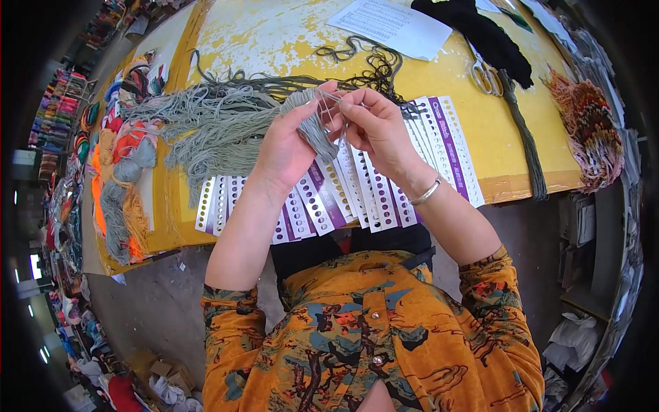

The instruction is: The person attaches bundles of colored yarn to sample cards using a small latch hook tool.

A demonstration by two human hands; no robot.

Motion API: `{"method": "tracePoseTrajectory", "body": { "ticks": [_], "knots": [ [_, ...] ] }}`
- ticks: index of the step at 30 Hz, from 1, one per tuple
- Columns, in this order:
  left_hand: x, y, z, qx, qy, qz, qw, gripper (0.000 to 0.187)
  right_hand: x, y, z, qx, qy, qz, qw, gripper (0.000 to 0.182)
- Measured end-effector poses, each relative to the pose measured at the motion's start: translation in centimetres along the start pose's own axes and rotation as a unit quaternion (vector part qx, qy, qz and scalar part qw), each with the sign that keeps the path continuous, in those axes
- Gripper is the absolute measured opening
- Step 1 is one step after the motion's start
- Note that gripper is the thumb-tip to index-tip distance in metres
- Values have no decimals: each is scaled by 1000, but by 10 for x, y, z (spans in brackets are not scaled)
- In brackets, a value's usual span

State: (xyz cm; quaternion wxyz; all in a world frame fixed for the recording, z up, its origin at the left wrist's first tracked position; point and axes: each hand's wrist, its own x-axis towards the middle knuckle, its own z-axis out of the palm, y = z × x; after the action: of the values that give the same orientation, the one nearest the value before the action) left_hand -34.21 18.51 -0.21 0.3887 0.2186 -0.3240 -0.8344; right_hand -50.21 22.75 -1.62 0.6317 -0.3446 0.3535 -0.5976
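My left hand (292, 141) is closed round a bundle of grey-green thread (317, 136), which hangs down past the palm. Close against it, my right hand (374, 122) pinches strands of the same thread between thumb and fingers. Beneath both hands lie white and purple punched cards (446, 147), fanned along the table's near edge. Loose grey-green skeins (220, 127) spread over the cards' left part, with darker thread (384, 65) behind them.
On the yellow table (501, 185) lie scissors (486, 77), a printed sheet (390, 27), black yarn (491, 41) and a dark green skein (525, 137). Orange and grey skeins (123, 178) lie left, red-brown thread (589, 134) right. Shelves of coloured thread (65, 103) stand far left.
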Motion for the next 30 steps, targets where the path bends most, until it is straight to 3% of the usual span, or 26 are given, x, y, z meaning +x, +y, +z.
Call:
{"method": "tracePoseTrajectory", "body": {
  "ticks": [7, 19, 24, 30],
  "knots": [
    [-1, -2, 2, 79, 19, 52, 995, 40, -2, 1, 0, -35, 1, 1, 999, 12],
    [3, -6, 0, 62, -6, 22, 998, 48, 2, 4, -3, -48, -2, 18, 999, 12],
    [5, -10, -3, 87, 2, 16, 996, 49, 4, 10, 5, -105, 32, -27, 994, 11],
    [3, -9, -3, 80, 16, 32, 996, 44, 2, 7, 2, -36, 48, -12, 998, 7]
  ]
}}
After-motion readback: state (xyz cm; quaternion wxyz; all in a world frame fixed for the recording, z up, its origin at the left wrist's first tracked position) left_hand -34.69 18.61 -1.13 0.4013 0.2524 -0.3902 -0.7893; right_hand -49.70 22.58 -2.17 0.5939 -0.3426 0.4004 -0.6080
